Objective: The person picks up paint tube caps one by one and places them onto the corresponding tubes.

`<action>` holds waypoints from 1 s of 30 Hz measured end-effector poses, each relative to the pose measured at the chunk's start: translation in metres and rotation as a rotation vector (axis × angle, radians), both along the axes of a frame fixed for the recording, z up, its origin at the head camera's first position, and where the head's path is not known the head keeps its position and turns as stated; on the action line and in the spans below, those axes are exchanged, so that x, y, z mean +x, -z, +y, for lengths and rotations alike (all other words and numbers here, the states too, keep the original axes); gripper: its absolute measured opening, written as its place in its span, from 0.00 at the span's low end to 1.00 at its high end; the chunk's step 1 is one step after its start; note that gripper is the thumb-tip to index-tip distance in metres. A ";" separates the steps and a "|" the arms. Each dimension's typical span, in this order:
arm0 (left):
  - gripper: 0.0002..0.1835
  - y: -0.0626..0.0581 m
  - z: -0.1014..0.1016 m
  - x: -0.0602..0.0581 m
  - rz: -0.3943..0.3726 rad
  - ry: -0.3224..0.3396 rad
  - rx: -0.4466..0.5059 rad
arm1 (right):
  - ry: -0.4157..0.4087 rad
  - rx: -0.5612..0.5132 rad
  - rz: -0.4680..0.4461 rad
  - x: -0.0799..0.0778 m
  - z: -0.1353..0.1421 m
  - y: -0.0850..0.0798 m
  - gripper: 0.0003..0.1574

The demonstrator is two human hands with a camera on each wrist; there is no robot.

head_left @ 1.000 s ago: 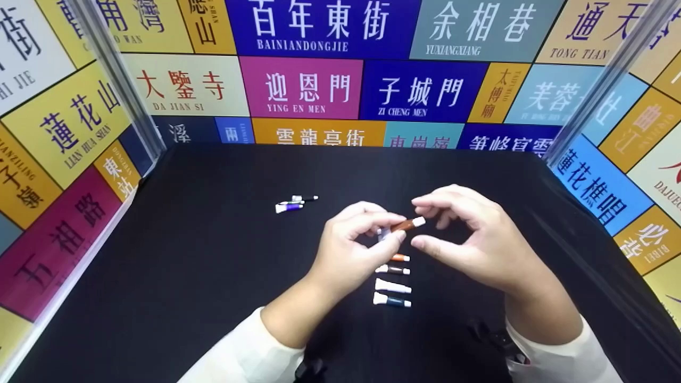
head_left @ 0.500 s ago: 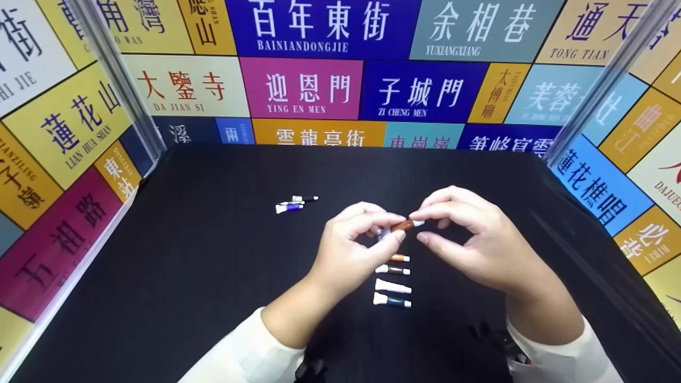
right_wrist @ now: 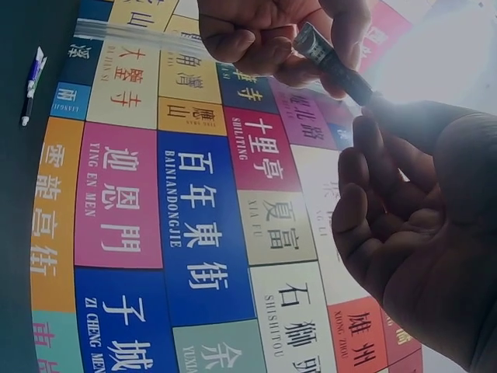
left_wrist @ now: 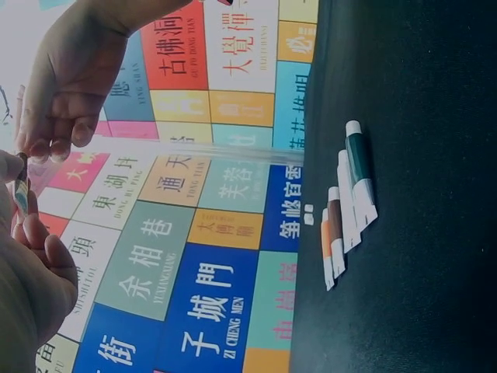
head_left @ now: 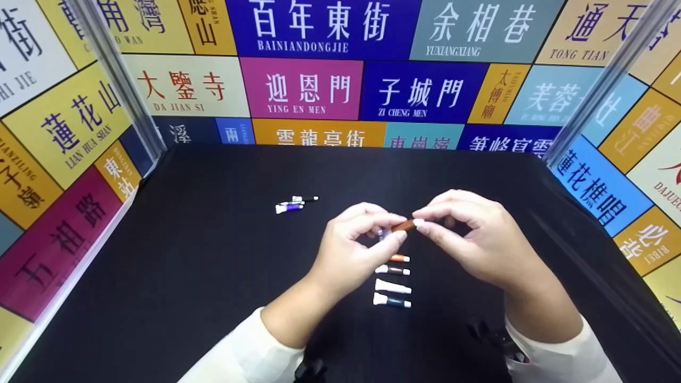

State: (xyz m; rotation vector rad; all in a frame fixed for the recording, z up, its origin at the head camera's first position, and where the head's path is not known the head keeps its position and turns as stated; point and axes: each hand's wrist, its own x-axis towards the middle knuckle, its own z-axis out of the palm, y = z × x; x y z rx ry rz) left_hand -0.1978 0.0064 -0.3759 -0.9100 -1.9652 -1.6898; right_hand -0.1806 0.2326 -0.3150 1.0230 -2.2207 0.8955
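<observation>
Between both hands, above the table, is a small brown paint tube (head_left: 403, 226) with a white cap. My left hand (head_left: 357, 234) pinches the tube's body between thumb and fingers. At the cap end, my right hand (head_left: 468, 234) pinches with thumb and index finger, so the cap is mostly covered. The right wrist view shows the same paint tube (right_wrist: 330, 62) in shadow, its flat crimped end towards the left hand (right_wrist: 272, 39). Below the hands lies a column of tubes: orange (head_left: 400, 258), dark brown (head_left: 393, 270), white (head_left: 393, 287) and dark teal (head_left: 392, 301).
Farther back on the left, a purple tube (head_left: 290, 208) and a black-capped tube (head_left: 306, 198) lie close together. A black cloth (head_left: 213, 266) covers the table. Panels printed with place names (head_left: 308, 88) rise behind and at both sides.
My right hand has moved in from the right, and its thumb and index finger now close on the tube's white cap. The left hand and the tube have barely moved.
</observation>
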 end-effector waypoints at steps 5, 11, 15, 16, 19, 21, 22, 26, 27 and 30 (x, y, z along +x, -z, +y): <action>0.08 -0.001 -0.001 0.000 -0.016 0.012 -0.041 | 0.041 0.027 -0.011 0.000 0.001 0.001 0.12; 0.08 -0.002 -0.001 -0.001 -0.019 0.019 -0.064 | 0.044 0.047 -0.001 0.000 0.001 0.001 0.09; 0.09 -0.002 -0.001 -0.001 -0.007 0.018 -0.066 | 0.045 0.036 0.002 0.000 0.001 0.001 0.10; 0.09 -0.003 -0.002 -0.002 -0.001 0.015 -0.066 | 0.048 0.029 -0.002 0.000 0.000 0.001 0.10; 0.10 -0.004 -0.003 -0.002 0.027 -0.006 -0.077 | 0.064 0.005 -0.017 -0.001 -0.002 0.002 0.10; 0.10 -0.005 -0.005 -0.002 0.049 -0.020 -0.087 | 0.076 -0.009 -0.027 -0.001 -0.003 0.002 0.10; 0.11 -0.005 -0.005 -0.002 0.058 -0.025 -0.092 | 0.082 -0.014 -0.031 -0.002 -0.003 0.002 0.10; 0.11 -0.006 -0.006 -0.004 0.062 -0.034 -0.096 | 0.098 -0.028 -0.031 -0.003 -0.003 0.002 0.10; 0.10 -0.006 -0.006 -0.004 0.057 -0.038 -0.095 | 0.100 -0.030 -0.032 -0.003 -0.003 0.002 0.10; 0.10 -0.004 -0.007 -0.006 0.043 -0.050 -0.089 | 0.104 -0.035 -0.046 -0.004 -0.002 0.002 0.10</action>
